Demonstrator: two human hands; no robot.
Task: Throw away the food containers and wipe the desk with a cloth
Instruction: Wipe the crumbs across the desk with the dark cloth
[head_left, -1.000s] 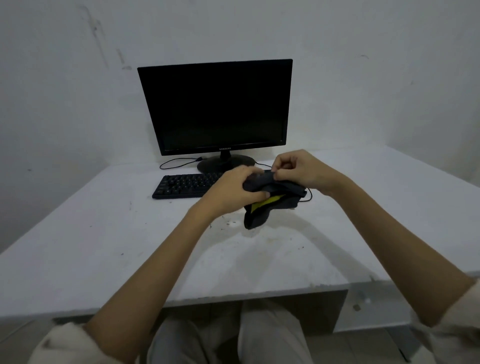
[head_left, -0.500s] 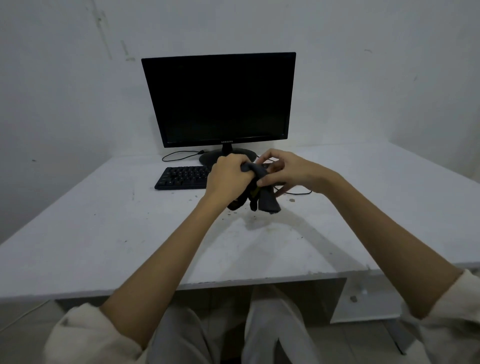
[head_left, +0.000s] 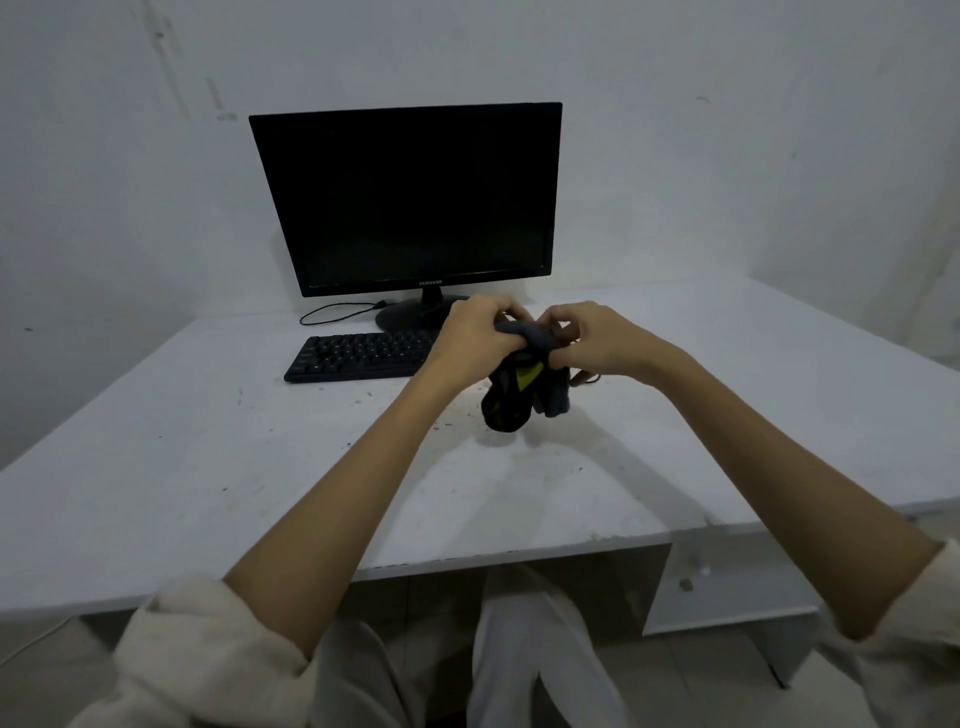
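A black keyboard (head_left: 358, 356) lies at the far left on the white bench (head_left: 208, 467). Just right of it, the left grip (head_left: 470, 338) clutches the bunched dark cloth (head_left: 524, 387), held above the bench's middle. The right grip (head_left: 597, 340) pinches the cloth's other side.

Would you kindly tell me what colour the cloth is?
Dark grey cloth with a yellow patch, head view.
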